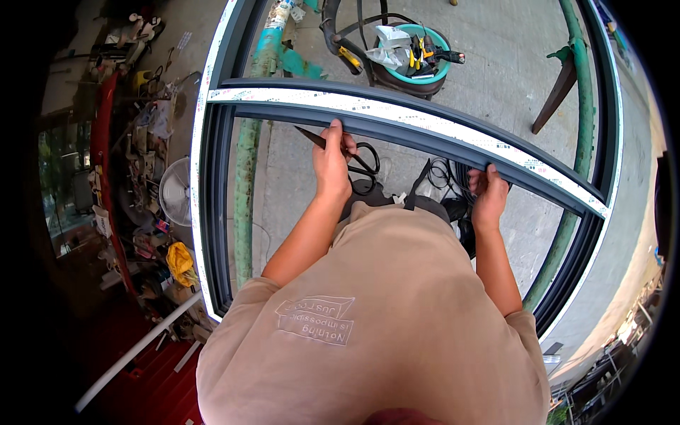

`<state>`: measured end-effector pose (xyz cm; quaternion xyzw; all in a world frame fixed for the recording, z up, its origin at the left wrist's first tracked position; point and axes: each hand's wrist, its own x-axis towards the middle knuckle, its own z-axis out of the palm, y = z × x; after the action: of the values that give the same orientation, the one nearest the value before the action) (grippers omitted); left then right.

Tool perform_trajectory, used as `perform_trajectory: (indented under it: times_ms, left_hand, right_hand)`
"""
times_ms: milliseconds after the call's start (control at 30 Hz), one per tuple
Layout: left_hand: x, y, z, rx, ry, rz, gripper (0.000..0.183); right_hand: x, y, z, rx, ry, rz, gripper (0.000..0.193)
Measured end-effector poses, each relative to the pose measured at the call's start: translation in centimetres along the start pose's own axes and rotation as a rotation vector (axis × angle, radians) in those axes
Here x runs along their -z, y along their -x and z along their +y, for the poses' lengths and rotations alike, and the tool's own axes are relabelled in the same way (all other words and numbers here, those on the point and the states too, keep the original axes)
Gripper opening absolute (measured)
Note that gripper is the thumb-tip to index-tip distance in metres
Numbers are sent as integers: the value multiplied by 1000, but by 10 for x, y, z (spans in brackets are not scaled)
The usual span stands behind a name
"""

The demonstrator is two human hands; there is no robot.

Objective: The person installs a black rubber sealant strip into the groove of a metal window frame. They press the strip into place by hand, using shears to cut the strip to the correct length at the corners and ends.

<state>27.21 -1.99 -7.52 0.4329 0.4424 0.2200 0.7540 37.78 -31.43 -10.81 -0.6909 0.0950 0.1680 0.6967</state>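
Note:
Across my view lies a dark grey window frame [203, 212], its faces covered in white printed protective film. A crossbar [411, 113] spans it from left to right in front of me. My left hand [333, 161] is closed around black-handled scissors [365, 168], their pointed blades sticking out to the left. That hand's thumb presses the crossbar's near dark edge. Farther right, my right hand [490, 198] pinches the same near edge, thumb on top and fingers curled below. Whether a thin strip lies under the thumbs, I cannot make out.
Green pipes [246, 205] support the frame. Beyond the crossbar, a teal basin [443, 67] holds tools and plastic bags. Black cables [446, 177] lie near my body. At the left are a fan [176, 191], a yellow bag [181, 264] and cluttered shelves.

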Motion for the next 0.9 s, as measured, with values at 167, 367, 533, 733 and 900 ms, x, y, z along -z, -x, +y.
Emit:
perform_trajectory:
  times_ms: [167,367,533,733,900]
  left_hand:
    - [14,-14,7,-92,-89,-13,28]
    - [19,-13,7,-56,-65,-52,27]
    - [32,-22,8,-71,-56,-52,31]
    - [35,-23,8,-86,-143,-98,35]
    - [43,-31,13,-143,-118,-24,36]
  right_hand:
    - [0,-1,5,-3,2,47,52]
    - [2,-4,13,22,-16,63,50]
    - [9,-7,17,27,37,43,50]
    - [11,-11,22,59,3,70,50]
    - [5,-9,19,77,7,115,52]
